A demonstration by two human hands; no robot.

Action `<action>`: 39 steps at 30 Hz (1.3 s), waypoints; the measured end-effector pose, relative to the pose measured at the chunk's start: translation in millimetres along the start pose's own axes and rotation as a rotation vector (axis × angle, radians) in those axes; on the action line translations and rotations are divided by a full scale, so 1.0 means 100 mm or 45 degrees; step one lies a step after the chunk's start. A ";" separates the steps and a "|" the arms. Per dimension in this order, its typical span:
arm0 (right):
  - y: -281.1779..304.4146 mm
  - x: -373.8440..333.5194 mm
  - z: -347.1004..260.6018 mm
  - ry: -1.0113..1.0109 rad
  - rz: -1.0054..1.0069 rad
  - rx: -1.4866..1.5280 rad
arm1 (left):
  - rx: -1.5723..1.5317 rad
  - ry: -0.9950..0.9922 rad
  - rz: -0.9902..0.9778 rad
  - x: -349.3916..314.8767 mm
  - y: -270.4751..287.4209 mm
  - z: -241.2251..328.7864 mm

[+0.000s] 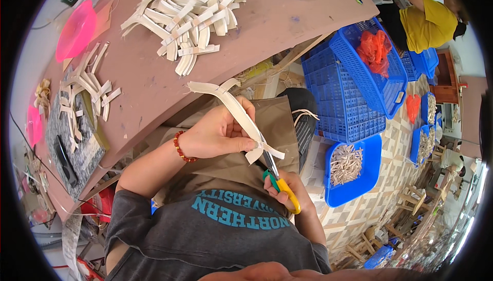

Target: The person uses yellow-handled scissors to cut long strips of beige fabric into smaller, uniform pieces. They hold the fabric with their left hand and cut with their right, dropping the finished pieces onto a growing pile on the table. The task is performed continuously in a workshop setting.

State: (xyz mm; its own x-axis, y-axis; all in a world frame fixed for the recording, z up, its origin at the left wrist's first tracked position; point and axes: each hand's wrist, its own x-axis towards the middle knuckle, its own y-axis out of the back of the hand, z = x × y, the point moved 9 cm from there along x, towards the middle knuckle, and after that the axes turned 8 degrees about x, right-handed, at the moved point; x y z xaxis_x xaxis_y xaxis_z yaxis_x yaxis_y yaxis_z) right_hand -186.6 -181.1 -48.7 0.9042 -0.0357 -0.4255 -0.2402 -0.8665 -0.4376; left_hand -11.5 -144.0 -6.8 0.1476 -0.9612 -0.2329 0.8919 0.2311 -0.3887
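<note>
A cream fabric strap [237,110], forked at both ends, lies across my lap area, with my left hand [213,136] pinching it between thumb and fingers near its lower end. My right hand [292,187] grips a pair of scissors [291,199] with yellow and green handles. Their blades point up toward the strap's lower fork and touch or overlap it; whether they are cutting I cannot tell. A brown apron [275,119] spreads below both hands.
Ahead, the brown table [154,83] bears a heap of similar straps [192,16] and a smaller pile [90,86]. A pink bowl [76,30] stands at the left. Blue crates [341,93] and a blue tub [367,178] of small cream pieces sit on the right. A person in yellow [429,22] is beyond.
</note>
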 end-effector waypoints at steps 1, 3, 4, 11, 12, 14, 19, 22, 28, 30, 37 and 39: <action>0.01 -0.01 0.00 -0.010 0.003 0.000 | 0.000 0.016 -0.002 0.00 0.00 0.00; 0.01 -0.01 0.01 -0.016 -0.039 -0.016 | -0.010 0.023 -0.003 0.00 0.00 0.00; 0.01 -0.01 0.02 -0.017 -0.059 -0.024 | -0.021 0.013 -0.002 0.00 0.00 -0.01; -0.08 0.06 -0.03 0.052 -0.036 -0.027 | -0.148 0.014 0.064 0.05 0.05 -0.08; -0.08 0.07 -0.04 0.054 -0.039 -0.049 | -0.152 0.011 0.056 0.05 0.04 -0.07; -0.07 0.08 -0.06 0.062 -0.041 -0.087 | -0.158 0.004 0.039 0.05 0.03 -0.06; -0.06 0.08 -0.05 0.054 -0.070 -0.080 | -0.085 0.000 0.016 0.03 0.00 -0.06; -0.05 0.06 -0.01 0.056 -0.046 -0.067 | -0.066 0.000 0.007 0.03 -0.01 -0.06; -0.04 0.06 -0.01 0.051 -0.059 -0.105 | -0.041 0.000 -0.019 0.01 -0.01 -0.03; -0.04 0.04 0.01 0.026 -0.053 -0.091 | -0.047 0.002 -0.026 0.00 -0.02 -0.02; -0.02 0.01 -0.06 0.018 -0.036 -0.136 | -0.052 0.040 -0.049 -0.01 -0.02 -0.03; 0.03 0.02 -0.07 0.002 0.022 -0.174 | -0.026 0.029 -0.039 -0.01 -0.01 -0.03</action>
State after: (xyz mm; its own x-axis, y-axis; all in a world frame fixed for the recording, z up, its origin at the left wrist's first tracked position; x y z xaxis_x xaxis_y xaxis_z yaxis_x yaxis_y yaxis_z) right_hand -183.3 -187.2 -45.0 0.9009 -0.0515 -0.4309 -0.2053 -0.9254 -0.3185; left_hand -13.7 -143.1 -9.2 0.1105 -0.9643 -0.2406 0.8868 0.2050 -0.4143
